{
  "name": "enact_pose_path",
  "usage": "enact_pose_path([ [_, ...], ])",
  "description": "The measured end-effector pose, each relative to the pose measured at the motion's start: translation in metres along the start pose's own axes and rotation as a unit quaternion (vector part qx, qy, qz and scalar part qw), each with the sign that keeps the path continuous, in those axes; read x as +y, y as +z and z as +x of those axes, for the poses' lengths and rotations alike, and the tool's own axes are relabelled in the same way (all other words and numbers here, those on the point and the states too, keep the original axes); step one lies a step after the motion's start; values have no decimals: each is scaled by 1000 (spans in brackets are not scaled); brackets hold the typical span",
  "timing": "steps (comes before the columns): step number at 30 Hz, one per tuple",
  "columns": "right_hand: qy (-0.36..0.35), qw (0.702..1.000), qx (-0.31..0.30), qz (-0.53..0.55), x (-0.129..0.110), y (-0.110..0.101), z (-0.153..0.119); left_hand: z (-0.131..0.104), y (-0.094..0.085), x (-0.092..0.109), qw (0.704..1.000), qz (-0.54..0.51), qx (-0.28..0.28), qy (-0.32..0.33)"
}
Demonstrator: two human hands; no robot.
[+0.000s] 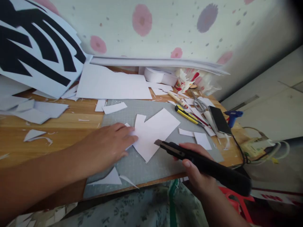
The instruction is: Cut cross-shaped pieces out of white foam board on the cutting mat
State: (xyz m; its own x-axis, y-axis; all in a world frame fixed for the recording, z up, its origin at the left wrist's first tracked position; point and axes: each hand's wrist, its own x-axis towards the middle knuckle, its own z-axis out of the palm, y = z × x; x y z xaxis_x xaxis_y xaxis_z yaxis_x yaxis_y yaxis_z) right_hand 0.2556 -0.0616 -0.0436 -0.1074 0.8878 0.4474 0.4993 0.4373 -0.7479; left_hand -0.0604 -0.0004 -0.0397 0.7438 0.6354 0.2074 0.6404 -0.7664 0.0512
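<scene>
My right hand (196,167) is wrapped round a black utility knife (201,164). Its bare blade points left, close above the lower right edge of a notched white foam board piece (156,132). At that piece's left side, my left hand (112,142) has its fingers bent over a small white piece of board (128,125), largely hidden beneath them. The fingertips touch the notched piece too. Both pieces lie on a grey cutting mat (142,171). White offcuts surround them, including a strip (115,108) above and a triangular scrap (110,177) below my left hand.
On the right lie a yellow utility knife (187,114), scissors (200,104), a dark phone (220,119) and a blue glue gun (234,116). A paper cup (182,84) stands behind. A large white sheet (113,83) and a black-striped panel (47,47) are at the back left.
</scene>
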Motion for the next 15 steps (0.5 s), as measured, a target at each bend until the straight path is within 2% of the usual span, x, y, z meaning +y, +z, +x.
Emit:
enact_pose_path([
  [2, -36, 999, -12, -17, -6, 12, 17, -4, 8, -7, 1000, 10, 5, 21],
  [5, -106, 993, 12, -46, -12, 34, 34, -8, 15, -15, 999, 17, 30, 32],
  [9, -157, 986, 30, -54, -17, 57, 41, -11, 17, -11, 998, 32, 51, 29],
  [12, -187, 980, 21, -67, -21, 61, 42, -11, 14, -4, 996, 44, 67, 40],
  [15, -188, 978, -16, -92, -22, 57, 41, -10, 12, -1, 996, 48, 56, 55],
])
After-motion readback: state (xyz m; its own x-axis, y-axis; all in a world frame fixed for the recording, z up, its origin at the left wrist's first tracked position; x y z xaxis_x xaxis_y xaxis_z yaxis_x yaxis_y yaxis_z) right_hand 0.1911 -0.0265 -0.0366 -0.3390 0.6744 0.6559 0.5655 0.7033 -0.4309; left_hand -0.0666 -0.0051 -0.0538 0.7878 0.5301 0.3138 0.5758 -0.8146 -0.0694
